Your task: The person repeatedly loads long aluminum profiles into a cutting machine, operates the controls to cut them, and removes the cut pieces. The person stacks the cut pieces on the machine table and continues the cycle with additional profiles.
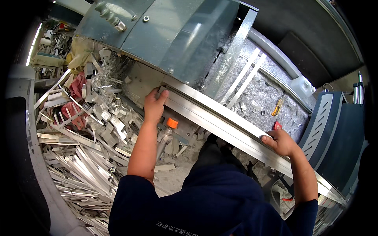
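Workshop all round, with heaped metal offcuts (84, 165) left of the left hand (155, 104) and a teal machine casing (165, 39) just beyond it. Gripped in both hands, thumbs on top: a long grooved silver profile (214, 126). Slanting from far left to near right, beginning at the left hand and running well past the right hand (281, 142), nearer the dark shirt (220, 196). Tight by the casing's edge; bordered beyond the right hand by a dusty tray (267, 92), rightward by a teal cabinet (338, 133). Roomiest between the hands, back toward the shirt.
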Tool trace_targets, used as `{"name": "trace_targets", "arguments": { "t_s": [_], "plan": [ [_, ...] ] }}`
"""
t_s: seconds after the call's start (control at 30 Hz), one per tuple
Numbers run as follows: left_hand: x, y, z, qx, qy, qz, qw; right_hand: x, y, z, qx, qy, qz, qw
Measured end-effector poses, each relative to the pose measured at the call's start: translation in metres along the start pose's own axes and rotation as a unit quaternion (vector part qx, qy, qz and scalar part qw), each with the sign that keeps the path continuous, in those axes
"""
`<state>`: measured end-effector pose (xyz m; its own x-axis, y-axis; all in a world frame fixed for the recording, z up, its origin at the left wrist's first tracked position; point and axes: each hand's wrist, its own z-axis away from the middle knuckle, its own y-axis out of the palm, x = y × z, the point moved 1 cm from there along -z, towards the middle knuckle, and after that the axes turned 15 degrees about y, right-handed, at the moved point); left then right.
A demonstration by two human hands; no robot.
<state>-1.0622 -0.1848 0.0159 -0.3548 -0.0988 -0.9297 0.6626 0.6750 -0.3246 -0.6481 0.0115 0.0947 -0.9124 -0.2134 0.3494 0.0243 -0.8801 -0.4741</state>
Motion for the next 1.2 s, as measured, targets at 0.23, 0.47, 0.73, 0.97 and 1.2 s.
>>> {"name": "trace_targets", "arguments": {
  "t_s": [0.23, 0.47, 0.73, 0.97, 1.2],
  "plan": [
    [0.007, -0.003, 0.000, 0.007, -0.011, 0.008, 1.000, -0.001, 0.001, -0.002, 0.002, 0.001, -0.008, 1.000],
    [0.002, 0.000, 0.000, 0.004, -0.003, -0.017, 1.000, -0.002, 0.001, -0.001, 0.008, 0.011, -0.019, 1.000],
    [0.004, -0.001, 0.001, 0.000, -0.003, 0.003, 1.000, -0.002, 0.002, -0.001, -0.003, 0.004, -0.015, 1.000],
    [-0.015, 0.001, 0.001, 0.009, -0.021, -0.042, 0.999, -0.006, 0.004, -0.002, -0.009, 0.022, 0.000, 1.000],
    [-0.011, -0.004, -0.003, 0.024, -0.050, -0.118, 0.991, -0.016, 0.011, -0.006, -0.049, 0.026, -0.010, 0.998]
  ]
}}
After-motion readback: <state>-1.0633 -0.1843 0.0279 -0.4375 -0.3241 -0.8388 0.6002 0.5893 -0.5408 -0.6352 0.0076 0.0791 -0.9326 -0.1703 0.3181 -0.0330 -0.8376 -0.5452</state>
